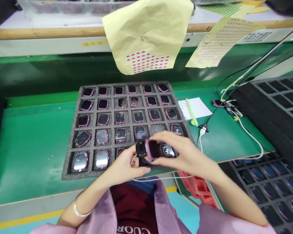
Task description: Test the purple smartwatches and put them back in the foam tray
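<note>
Both hands meet just below the middle of the frame, over the lower right part of the grey foam tray. The left hand comes in from the lower left, its forearm slanting up to the right, a pale bracelet around the wrist. Its fingers are curled about a small black square piece, the thumb stretched to the right below it; a thin white cable runs by these fingers.

The right hand reaches in from the lower right, forearm slanting up to the left, back of the hand upward. Its fingers pinch a purple-framed watch, fingertips along the upper edge and thumb at the lower one.

The watch sits between the two hands, right beside the black piece. It is tilted, its long axis running roughly up and down the frame, its dark face turned upward and toward the right, with the purple rim showing at the left. I can't tell whether it touches the black piece. Similar watches lie in the tray's compartments, on the green worktop.
</note>
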Demonstrator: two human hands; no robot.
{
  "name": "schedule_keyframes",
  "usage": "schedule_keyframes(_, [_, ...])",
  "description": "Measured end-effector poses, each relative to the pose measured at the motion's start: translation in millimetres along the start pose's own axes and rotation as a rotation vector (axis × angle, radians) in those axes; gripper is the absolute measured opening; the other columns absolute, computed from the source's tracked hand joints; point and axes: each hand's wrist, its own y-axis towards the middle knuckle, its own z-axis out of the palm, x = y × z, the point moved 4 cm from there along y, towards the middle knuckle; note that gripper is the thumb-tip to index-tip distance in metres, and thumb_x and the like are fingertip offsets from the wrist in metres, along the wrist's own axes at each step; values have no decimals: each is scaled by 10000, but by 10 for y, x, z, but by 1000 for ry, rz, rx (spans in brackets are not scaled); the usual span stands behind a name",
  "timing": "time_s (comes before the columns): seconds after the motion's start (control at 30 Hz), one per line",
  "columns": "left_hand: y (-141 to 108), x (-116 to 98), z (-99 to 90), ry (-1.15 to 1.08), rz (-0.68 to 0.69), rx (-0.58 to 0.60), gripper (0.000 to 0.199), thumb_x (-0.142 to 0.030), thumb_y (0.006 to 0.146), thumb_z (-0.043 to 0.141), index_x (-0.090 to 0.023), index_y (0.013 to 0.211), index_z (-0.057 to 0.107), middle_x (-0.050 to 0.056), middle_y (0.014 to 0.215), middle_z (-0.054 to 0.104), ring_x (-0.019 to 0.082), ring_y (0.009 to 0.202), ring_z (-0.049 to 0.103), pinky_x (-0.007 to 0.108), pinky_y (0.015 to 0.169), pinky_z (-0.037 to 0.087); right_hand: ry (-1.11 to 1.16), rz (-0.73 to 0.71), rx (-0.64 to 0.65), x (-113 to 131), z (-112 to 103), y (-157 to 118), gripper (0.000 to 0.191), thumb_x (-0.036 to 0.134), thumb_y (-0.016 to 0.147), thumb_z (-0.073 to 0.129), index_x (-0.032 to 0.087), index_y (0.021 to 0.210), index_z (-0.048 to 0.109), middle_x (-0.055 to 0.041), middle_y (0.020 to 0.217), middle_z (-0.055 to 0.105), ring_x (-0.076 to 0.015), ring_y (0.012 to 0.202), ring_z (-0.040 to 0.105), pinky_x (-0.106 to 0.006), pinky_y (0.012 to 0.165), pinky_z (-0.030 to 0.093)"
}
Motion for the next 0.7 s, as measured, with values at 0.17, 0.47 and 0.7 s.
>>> schedule_keyframes(0.17, [-14,25,-3,38,-23,-4,488,-312,696,759,-148,1092,526,-73,629,382,66,516,291,204,470,237,-141,-106,-25,162,312,29,433,283,897,592,132,1290,487,-169,1160,547,-307,1058,516,-472,866,471])
schedule_keyframes(0.47, [17,-22,-17,32,98,-140,254,-339,849,587,-120,977,595,56,910,622,191,854,542,277,772,432,-86,-172,43,165,339,100,453,248,910,544,144,1339,439,-142,1187,589,-267,1056,554,-433,882,451])
schedule_keyframes(0.7, [-30,-20,-9,71,62,-133,241,-345,861,571,-114,925,584,51,842,609,189,814,543,292,766,434,57,-122,-96,98,452,30,424,248,890,570,183,1299,483,-114,1134,612,-238,1018,577,-402,876,449])
